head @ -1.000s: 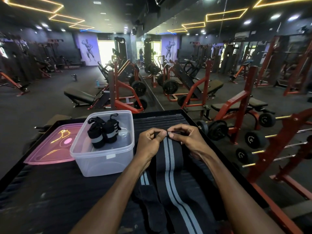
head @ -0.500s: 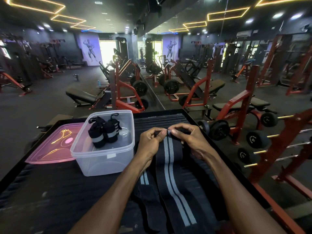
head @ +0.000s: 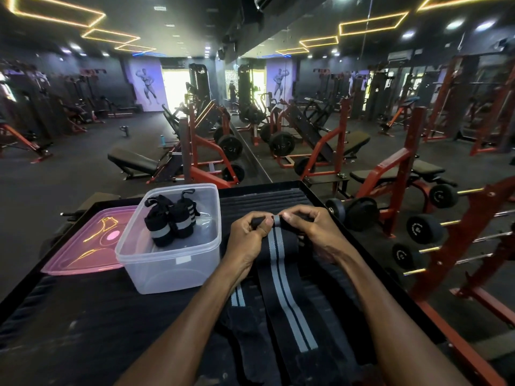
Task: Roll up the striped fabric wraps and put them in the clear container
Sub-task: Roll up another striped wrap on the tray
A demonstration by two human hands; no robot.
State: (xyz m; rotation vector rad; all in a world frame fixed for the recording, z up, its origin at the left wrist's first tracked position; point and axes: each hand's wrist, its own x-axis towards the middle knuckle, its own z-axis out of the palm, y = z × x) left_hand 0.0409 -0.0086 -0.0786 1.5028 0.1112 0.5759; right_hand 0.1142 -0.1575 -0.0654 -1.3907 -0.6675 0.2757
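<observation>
Since a second ago, both hands have drawn slightly nearer along the black platform [head: 83,316], and the far end of the striped wrap [head: 281,280], flat then, has become a small tight roll between them. Left hand [head: 248,238] and right hand [head: 312,232] are curled, thumbs and fingertips pinching that rolled end from either side, with its grey stripes showing between the two thumbs. From the roll, the wrap's loose length runs flat toward the camera between the forearms, black with two grey bands down the middle.

A second striped wrap [head: 239,310] lies unrolled just to its left, partly hidden under the left forearm, in the same place as before.

Unchanged too is the clear container [head: 167,263], open, left of the hands and close to the left wrist. Inside it two rolled wraps [head: 170,221] stand side by side against each other, near the back wall. A pink lid [head: 80,246] lies flat on the platform just beside the container's left side, its edge tucked behind the container.
</observation>
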